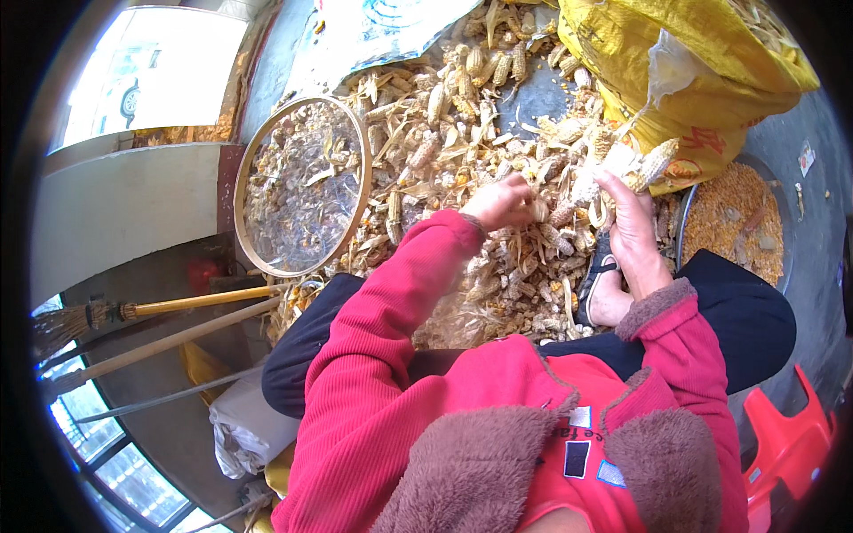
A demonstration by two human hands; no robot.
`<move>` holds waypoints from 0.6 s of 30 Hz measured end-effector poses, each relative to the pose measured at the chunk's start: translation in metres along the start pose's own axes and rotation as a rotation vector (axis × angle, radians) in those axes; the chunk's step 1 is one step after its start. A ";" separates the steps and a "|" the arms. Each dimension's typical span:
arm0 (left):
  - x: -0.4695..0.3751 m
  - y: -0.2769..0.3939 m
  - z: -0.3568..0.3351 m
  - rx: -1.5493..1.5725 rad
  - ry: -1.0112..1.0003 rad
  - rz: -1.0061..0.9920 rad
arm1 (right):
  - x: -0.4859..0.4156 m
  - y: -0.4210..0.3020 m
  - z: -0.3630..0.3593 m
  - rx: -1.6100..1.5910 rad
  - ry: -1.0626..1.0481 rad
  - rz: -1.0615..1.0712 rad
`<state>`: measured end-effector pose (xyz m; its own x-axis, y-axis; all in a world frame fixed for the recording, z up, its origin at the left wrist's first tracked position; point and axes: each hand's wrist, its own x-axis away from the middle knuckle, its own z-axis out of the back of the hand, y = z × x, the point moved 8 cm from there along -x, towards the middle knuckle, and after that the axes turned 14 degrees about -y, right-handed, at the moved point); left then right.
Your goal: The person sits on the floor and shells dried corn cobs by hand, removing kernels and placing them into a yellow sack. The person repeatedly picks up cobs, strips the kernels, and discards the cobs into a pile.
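Note:
My right hand (634, 230) holds a bunch of pale, mostly stripped corn cobs (656, 164) with bits of husk, raised in front of the yellow woven sack (693, 80). To its left, my left hand (503, 202) reaches low over a heap of corn cobs and dry husks (460, 156). Its fingers are curled and partly blurred beside a cob (538, 210); whether they grip it is unclear. Some cobs in the heap keep a few yellow kernels. The heap spreads between my legs and on up to the far wall side.
A round wood-rimmed sieve (366, 180) leans on the heap at left. Loose kernels fill a metal basin (730, 213) by my right knee. A red plastic chair (783, 433) stands at lower right. Broom handles (200, 301) jut in from the left; a white-and-blue sheet (380, 33) lies beyond.

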<state>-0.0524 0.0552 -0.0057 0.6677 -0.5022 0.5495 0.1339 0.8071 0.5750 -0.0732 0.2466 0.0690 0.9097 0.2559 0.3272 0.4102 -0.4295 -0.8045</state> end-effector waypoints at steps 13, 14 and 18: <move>-0.022 -0.047 -0.008 0.701 0.033 0.365 | 0.001 0.000 0.001 -0.017 -0.021 -0.002; -0.024 -0.043 -0.013 0.441 0.103 0.381 | 0.000 0.005 0.000 -0.019 -0.026 -0.016; -0.033 -0.036 -0.021 0.173 0.080 0.379 | 0.001 0.011 0.001 -0.036 0.011 -0.069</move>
<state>-0.0643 0.0492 -0.0572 0.7019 -0.1488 0.6965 -0.2523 0.8626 0.4386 -0.0678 0.2425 0.0599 0.8797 0.2762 0.3871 0.4739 -0.4417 -0.7618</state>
